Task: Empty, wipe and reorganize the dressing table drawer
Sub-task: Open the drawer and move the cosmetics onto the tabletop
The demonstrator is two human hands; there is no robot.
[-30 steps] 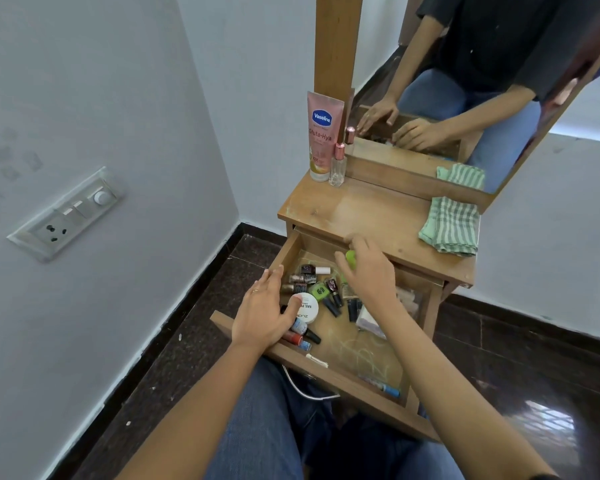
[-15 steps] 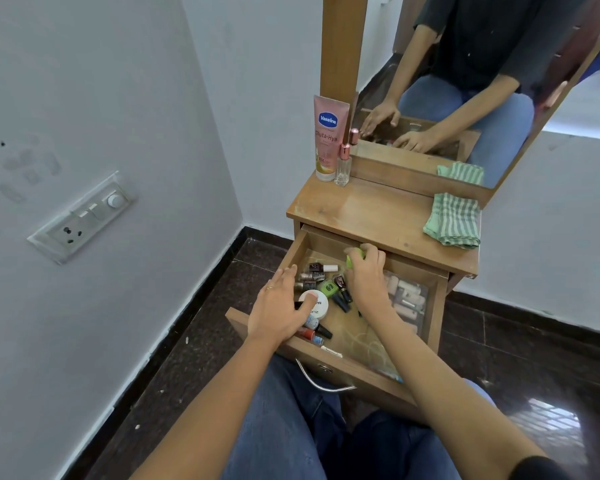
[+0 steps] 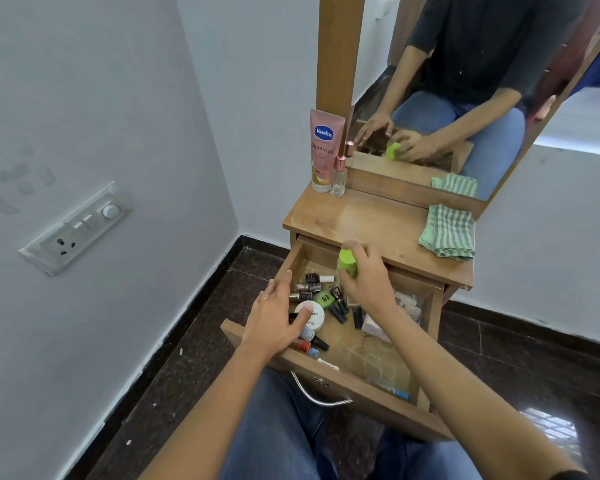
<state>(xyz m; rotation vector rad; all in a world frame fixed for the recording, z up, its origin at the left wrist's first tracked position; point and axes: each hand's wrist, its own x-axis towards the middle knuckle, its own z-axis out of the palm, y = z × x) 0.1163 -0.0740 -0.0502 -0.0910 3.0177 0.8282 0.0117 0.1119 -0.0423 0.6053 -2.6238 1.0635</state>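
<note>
The wooden drawer (image 3: pixel 368 393) of the dressing table stands pulled out in front of me. Inside lie several nail polish bottles (image 3: pixel 312 284), a round white jar (image 3: pixel 313 315) and a clear pouch (image 3: pixel 407 303). My right hand (image 3: pixel 368 282) grips a lime-green bottle (image 3: pixel 347 263), lifted above the drawer's back edge. My left hand (image 3: pixel 274 317) hovers over the drawer's left side with fingers spread, the thumb touching the white jar.
On the tabletop (image 3: pixel 378 226) stand a pink Vaseline tube (image 3: pixel 323 150) and a small perfume bottle (image 3: pixel 339 176) at the back left. A folded green striped cloth (image 3: pixel 449 232) lies at the right. A mirror (image 3: pixel 465 81) rises behind. A wall with a socket panel (image 3: pixel 77 226) is close on the left.
My right hand has lifted the lime-green bottle out of the drawer toward the tabletop edge. My left hand has stayed over the left side of the drawer.
</note>
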